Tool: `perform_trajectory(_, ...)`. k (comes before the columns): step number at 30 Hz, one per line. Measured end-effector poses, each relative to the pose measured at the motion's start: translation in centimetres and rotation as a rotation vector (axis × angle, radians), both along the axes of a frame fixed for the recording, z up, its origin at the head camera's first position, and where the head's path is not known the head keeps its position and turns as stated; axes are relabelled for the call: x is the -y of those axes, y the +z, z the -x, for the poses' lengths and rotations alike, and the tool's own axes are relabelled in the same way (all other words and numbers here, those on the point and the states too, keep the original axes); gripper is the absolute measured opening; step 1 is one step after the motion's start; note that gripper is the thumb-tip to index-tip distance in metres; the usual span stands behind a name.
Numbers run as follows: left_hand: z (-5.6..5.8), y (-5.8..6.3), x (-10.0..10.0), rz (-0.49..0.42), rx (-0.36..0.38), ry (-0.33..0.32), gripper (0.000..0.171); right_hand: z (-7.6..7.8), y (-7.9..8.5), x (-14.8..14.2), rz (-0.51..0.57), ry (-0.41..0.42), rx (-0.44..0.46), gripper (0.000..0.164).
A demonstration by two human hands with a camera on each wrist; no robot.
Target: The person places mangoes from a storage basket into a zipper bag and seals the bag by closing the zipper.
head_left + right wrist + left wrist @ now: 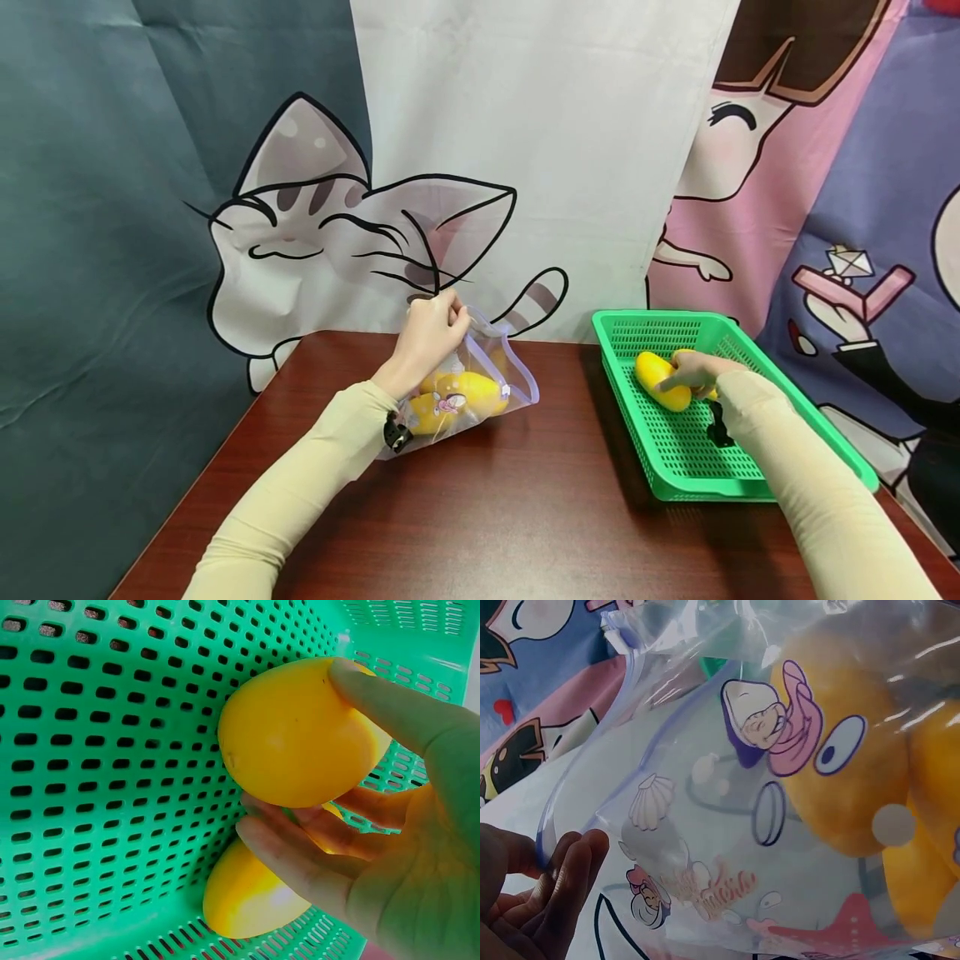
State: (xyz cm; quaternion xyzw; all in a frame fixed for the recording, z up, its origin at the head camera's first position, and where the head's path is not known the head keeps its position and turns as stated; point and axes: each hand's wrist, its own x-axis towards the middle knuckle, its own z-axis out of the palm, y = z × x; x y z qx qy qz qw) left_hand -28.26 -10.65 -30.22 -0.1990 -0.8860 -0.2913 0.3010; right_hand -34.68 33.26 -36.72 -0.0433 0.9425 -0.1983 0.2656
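My left hand (431, 337) pinches the purple-edged rim of a clear zip bag (529, 385) printed with cartoon sea figures. Several yellow mangoes (476, 392) lie inside the bag, seen through its plastic. The bag's mouth gapes beside the fingers in the left wrist view. On the right, my right hand (701, 372) reaches into a green plastic basket (660, 489) and holds a mango (292, 735). Its thumb lies on one side of the fruit, with the fingers curled along the other. Another mango (251, 896) lies near those fingers, partly hidden by them.
A dark reddish-brown table (555, 517) carries both the bag and the basket. Behind it hangs a cloth backdrop (540, 150) with a cartoon cat and figures. The basket has raised, perforated walls and stands near the table's right edge.
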Motion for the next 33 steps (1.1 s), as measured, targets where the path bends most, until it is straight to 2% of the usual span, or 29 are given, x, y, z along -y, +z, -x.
perform_trajectory(3,-0.1,-0.3,-0.1,0.016,0.032,-0.012,0.015,-0.1,-0.2,0.2,-0.022,0.002,-0.002,0.05)
perform_trajectory(10,-0.3,-0.6,-0.4,0.046,0.076,-0.014,0.015,-0.1,-0.3,0.2,-0.014,-0.006,0.012,0.046)
perform_trajectory(20,-0.5,-0.6,-0.7,0.079,0.08,-0.01,0.014,-0.2,-0.2,-0.4,-0.028,0.074,-0.007,0.062)
perform_trajectory(27,-0.3,-1.2,-0.8,0.099,0.074,-0.009,0.013,-0.2,-0.6,-0.5,0.053,0.074,0.026,0.075)
perform_trajectory(33,-0.3,-1.4,-1.0,0.107,0.068,-0.011,0.014,0.1,-1.1,-0.9,0.153,0.06,0.041,0.074)
